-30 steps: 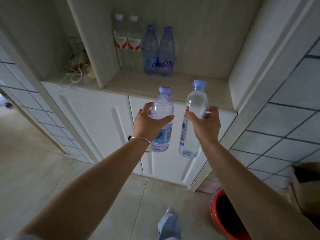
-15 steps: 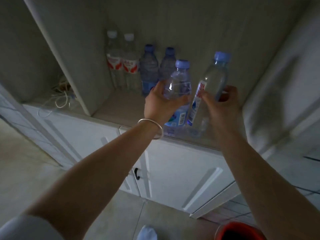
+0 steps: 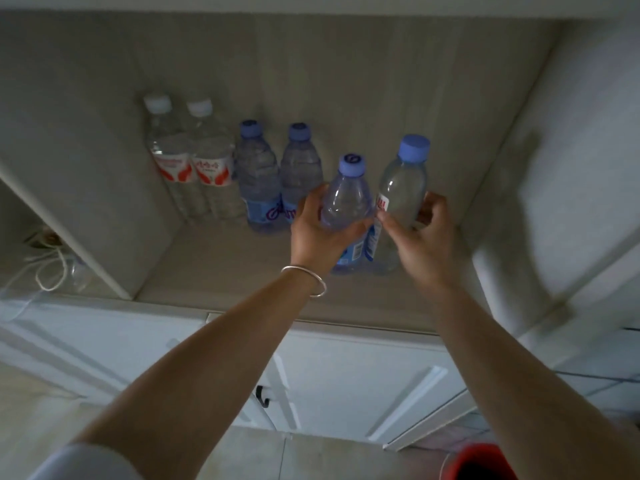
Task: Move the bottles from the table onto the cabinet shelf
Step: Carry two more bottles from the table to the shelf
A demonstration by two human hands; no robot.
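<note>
Reaching into the cabinet, your left hand (image 3: 320, 233) wraps around a short bottle (image 3: 348, 202) with a blue cap, thumb across the front and fingers behind, while your right hand (image 3: 420, 239) closes around a taller bottle (image 3: 401, 188), also blue-capped, with a red-and-white label showing by your thumb. You hold the two bottles side by side, touching or nearly so, both roughly upright and leaning a little away from you. Their bases sit low over the shelf (image 3: 214, 265) near its right side; whether they rest on the board you cannot tell, since your hands and the blur hide the contact. Behind them, against the back wall, four bottles stand in a row: two clear ones with white caps and red labels (image 3: 188, 161) on the left, then two bluish ones with blue caps (image 3: 277, 174) just beside them. A thin bracelet (image 3: 308, 277) circles your left wrist. In the neighbouring compartment to the left lies a pale cord (image 3: 48, 271). Below the shelf are white doors (image 3: 346, 375), and a red bucket (image 3: 481, 462) shows at the bottom edge.
</note>
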